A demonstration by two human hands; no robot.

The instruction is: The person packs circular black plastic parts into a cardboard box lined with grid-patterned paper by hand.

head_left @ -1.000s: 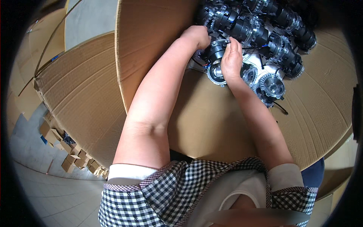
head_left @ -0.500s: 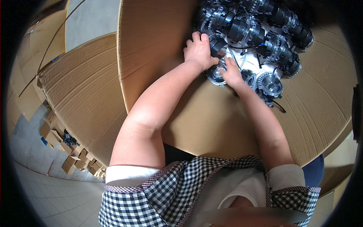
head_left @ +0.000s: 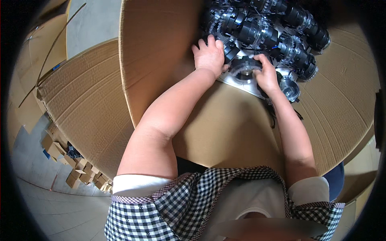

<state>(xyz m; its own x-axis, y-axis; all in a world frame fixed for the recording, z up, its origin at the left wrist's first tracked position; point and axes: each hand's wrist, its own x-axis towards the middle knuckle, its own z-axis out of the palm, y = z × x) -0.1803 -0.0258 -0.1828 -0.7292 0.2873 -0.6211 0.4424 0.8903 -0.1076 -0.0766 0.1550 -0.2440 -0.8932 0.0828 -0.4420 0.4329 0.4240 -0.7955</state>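
My right hand (head_left: 266, 75) grips a round, black-rimmed lens module (head_left: 245, 69) with a clear front, fingers over its far right edge. The module is smeared by motion and held above a white sheet (head_left: 250, 88). Close to the carton's left wall, my left hand (head_left: 210, 54) has its fingers spread, beside a black lens module (head_left: 230, 50); whether it touches that module is partly hidden. Another lens module (head_left: 289, 88), clear glass facing up, lies to the right of my right wrist.
Rows of black and clear lens modules (head_left: 257, 34) with thin cables fill the far part of a large cardboard carton (head_left: 225, 124). Its tall left wall (head_left: 155, 52) and an outer flap (head_left: 84, 92) stand beside my left arm. Small cardboard boxes (head_left: 82, 170) lie on the floor.
My right hand has moved right and slightly up, and the round lens module has shifted right with it. More of the white sheet shows. My left hand stays nearly in place.
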